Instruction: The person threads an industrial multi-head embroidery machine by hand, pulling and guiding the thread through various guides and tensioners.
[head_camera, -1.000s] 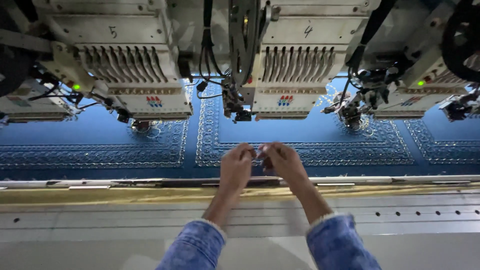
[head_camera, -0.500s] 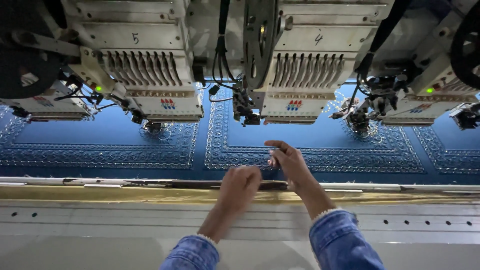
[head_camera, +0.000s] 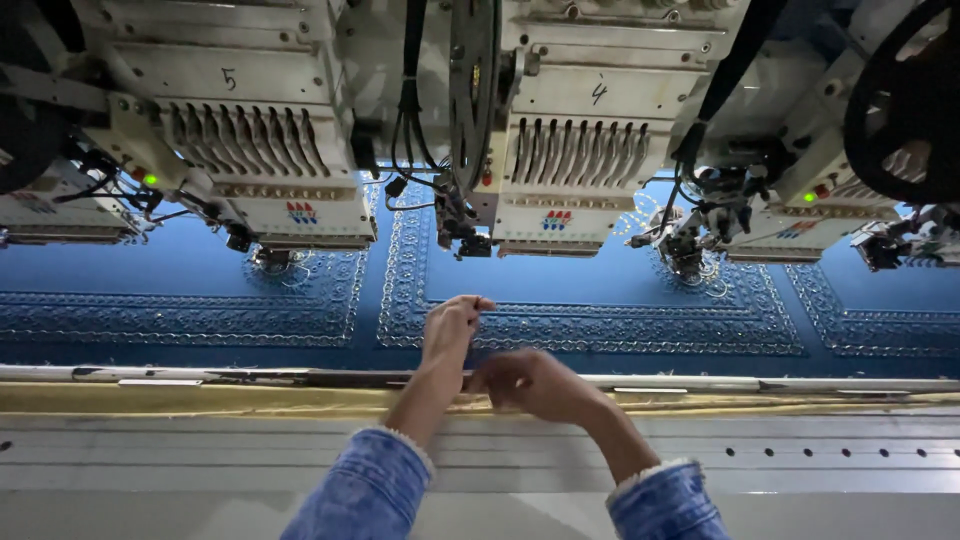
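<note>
Across the top of the frame ran a row of cream-coloured embroidery heads, the one at upper left (head_camera: 265, 150) and the one at upper centre (head_camera: 575, 150) each carrying a small handwritten numeral on its upper casing and a little red-and-blue emblem low on its front panel; a third head (head_camera: 800, 215) at upper right showed a similar emblem and a green lamp, and another green lamp glowed at the far left. Below them, filling the middle band, stretched the blue fabric (head_camera: 600, 290), taut and flat, worked with rectangular borders of pale, glittering stitching that framed plain blue fields. A metal frame rail (head_camera: 200, 376) crossed the picture beneath it, then a yellowish strip, then the grey worktop (head_camera: 820, 470) with its line of small holes at lower right. The left hand (head_camera: 452, 325), at centre, was lifted over the stitched border with its fingers pinched together, apparently on something too fine to make out. The right hand (head_camera: 535, 383), just below and right of it, was curled closed over the rail. Both wrists wore denim cuffs. Half a second before, the hands were the other way about: the right one raised over the fabric, the left lower by the rail.
</note>
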